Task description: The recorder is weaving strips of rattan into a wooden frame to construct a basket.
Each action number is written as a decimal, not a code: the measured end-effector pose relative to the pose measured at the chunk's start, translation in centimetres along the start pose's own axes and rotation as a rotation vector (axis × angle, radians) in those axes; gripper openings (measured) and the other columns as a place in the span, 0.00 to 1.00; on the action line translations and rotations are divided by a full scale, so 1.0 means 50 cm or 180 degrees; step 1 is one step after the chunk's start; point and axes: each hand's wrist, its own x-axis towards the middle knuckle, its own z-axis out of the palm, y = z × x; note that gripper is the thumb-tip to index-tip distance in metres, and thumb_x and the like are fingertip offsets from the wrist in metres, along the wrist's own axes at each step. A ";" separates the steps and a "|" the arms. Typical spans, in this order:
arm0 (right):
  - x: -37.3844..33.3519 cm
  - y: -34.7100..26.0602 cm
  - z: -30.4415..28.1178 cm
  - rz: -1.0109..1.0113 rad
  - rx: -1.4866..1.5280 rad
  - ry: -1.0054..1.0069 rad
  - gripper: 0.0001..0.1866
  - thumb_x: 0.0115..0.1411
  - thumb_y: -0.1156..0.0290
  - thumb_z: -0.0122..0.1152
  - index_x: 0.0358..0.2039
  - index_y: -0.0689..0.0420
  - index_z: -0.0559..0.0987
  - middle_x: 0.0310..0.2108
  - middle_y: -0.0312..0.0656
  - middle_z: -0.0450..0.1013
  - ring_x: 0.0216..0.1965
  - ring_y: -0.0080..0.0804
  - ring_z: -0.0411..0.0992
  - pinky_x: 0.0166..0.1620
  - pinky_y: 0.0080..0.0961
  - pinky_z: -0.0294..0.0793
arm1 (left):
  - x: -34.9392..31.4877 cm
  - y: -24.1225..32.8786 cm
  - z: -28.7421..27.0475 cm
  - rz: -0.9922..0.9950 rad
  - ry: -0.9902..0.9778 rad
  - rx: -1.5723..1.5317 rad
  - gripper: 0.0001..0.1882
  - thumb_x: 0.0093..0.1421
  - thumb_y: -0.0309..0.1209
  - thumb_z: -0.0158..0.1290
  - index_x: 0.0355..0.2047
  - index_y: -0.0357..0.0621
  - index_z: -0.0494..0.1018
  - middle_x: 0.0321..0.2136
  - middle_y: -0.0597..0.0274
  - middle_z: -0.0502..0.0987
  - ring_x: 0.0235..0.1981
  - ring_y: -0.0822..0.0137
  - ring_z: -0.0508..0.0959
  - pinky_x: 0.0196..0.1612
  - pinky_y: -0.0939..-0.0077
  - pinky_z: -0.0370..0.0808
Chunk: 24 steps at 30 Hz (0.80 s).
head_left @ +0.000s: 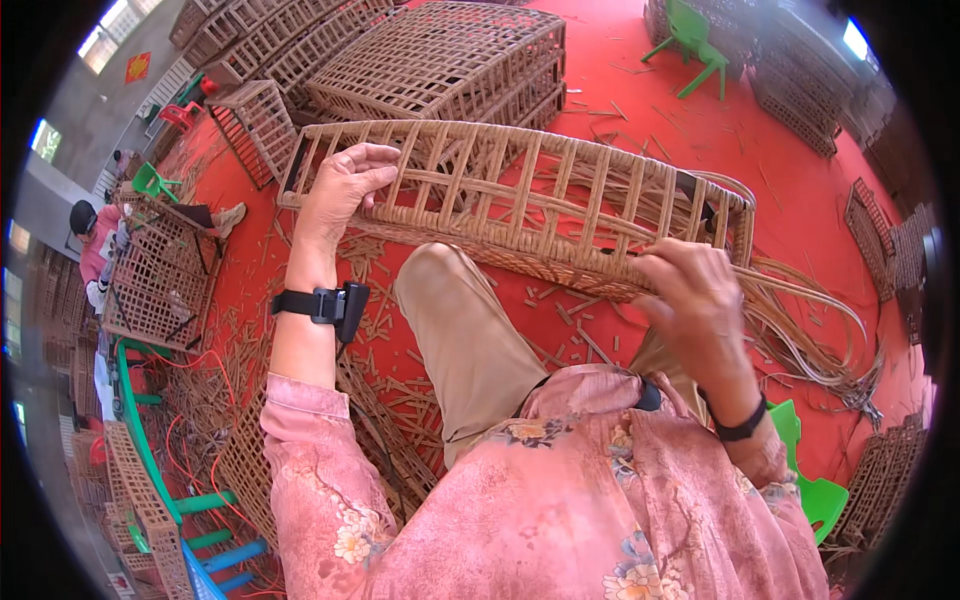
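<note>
I see a red floor [640, 90] littered with cane offcuts, finished wicker crates [440, 55] stacked behind, green chair [695, 45] far back. Long woven frame [520, 200] lies across my knee; left hand [340, 190] clasps its top rail, right hand [695, 295] pinches loose cane strands [810, 310] at its lower edge.

There is just one view, from a camera on the person's head, and it looks straight down over the chest and knees. It sits very close to the left hand [340, 185] and the right hand [695, 295], which both grip a long woven basket frame [520, 190] right in the middle. Past the grip, the red floor [620, 90] stretches far away, and everything bends round at the edges.
</note>
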 end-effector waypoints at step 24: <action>-0.082 0.347 -0.049 0.0347 -0.1155 0.0277 0.17 0.50 0.82 0.60 0.42 0.54 0.79 0.40 0.40 0.76 0.47 0.44 0.72 0.51 0.38 0.68 | -0.027 0.138 0.396 0.0925 0.0862 -0.0299 0.09 0.56 0.19 0.54 0.36 0.40 0.81 0.22 0.69 0.77 0.24 0.80 0.74 0.27 0.81 0.70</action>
